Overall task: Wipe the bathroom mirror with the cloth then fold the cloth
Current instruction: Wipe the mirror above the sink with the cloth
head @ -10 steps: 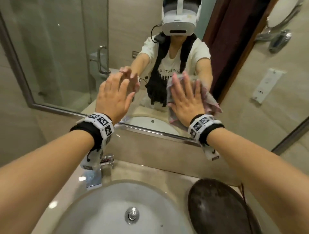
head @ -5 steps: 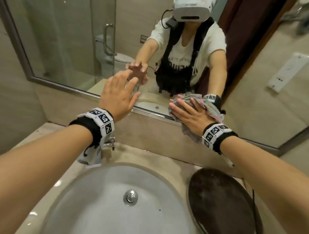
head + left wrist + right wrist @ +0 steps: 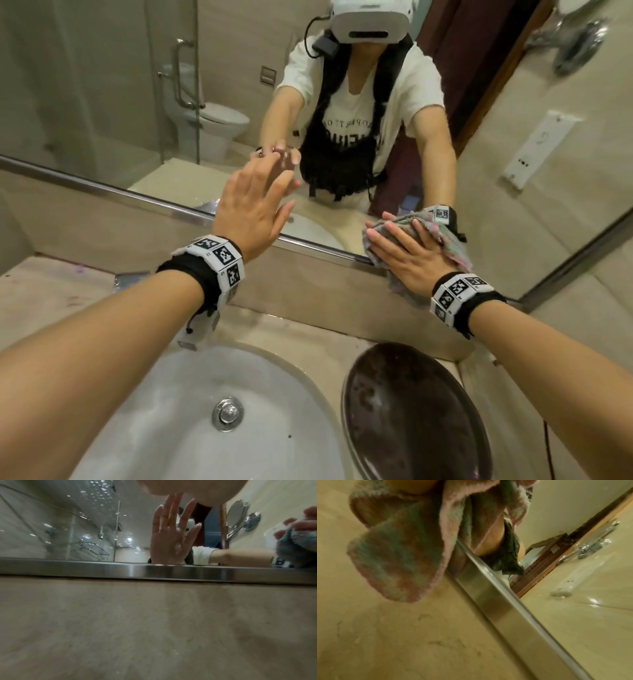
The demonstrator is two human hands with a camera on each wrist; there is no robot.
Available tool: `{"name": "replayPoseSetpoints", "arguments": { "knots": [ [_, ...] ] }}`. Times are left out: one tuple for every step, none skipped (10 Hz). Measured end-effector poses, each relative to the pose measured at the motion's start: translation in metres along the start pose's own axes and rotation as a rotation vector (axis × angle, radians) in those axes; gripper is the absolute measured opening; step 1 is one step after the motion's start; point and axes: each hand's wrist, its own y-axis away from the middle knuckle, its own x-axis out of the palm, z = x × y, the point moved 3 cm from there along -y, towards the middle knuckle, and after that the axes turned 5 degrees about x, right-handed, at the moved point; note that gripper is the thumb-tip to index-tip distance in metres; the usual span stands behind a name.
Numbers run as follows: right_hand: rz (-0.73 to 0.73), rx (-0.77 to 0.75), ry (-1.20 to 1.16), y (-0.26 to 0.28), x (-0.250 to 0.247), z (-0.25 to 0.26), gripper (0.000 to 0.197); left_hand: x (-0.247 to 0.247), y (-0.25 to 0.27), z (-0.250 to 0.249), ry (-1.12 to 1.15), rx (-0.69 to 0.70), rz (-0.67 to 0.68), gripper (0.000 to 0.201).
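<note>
Taking the mirror [image 3: 102,102] as the landmark, its metal bottom frame [image 3: 137,197] runs across the wall above the counter [image 3: 51,294]. At the left part of the glass one sees the reflection of a glass shower door and of a toilet.

The left hand [image 3: 255,205] is raised in front of the lower middle of the mirror, just above the frame. Its fingers are straight and spread wide, and it holds nothing. The left wrist view shows its reflected palm flat and open in the glass; I cannot tell if the fingertips really touch the glass.

To the right, at the lower edge of the mirror, the right hand [image 3: 407,258] presses the cloth [image 3: 455,250] with flat, extended fingers. The cloth is pink, grey and bluish, and it is crumpled under the palm. It lies across the frame: its upper part is on the glass, and its lower part hangs over the beige wall strip [image 3: 402,635] below the mirror, as the right wrist view shows [image 3: 399,555].

Below the mirror, the white sink [image 3: 274,377] is set in the counter under the left arm. Just to the right of the sink a dark oval tray [image 3: 411,411] lies on the counter, under the right arm.
</note>
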Motion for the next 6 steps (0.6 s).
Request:
{"name": "replayPoseSetpoints", "arguments": {
  "knots": [
    [-0.038,0.105,0.037,-0.028,-0.005,0.018,0.068,-0.007,0.012,0.033,-0.037,-0.04,-0.003,0.041],
    [-0.061,0.175,0.04,-0.083,-0.005,0.045,0.063,-0.018,0.027,0.078,-0.092,-0.087,0.008,0.039],
    [-0.108,0.206,0.027,-0.161,-0.005,0.072,0.063,-0.037,0.037,0.132,-0.156,-0.087,-0.002,0.037],
    [-0.091,0.282,-0.111,-0.225,-0.008,0.103,0.071,-0.062,0.041,0.185,-0.198,-0.083,-0.005,0.036],
    [-0.102,0.252,-0.137,-0.288,-0.01,0.127,0.075,-0.082,0.051,0.235,-0.228,-0.087,-0.007,0.035],
    [-0.048,0.21,-0.206,-0.341,-0.003,0.147,0.053,-0.096,0.064,0.279,-0.227,-0.084,-0.014,0.033]
  ]
}}
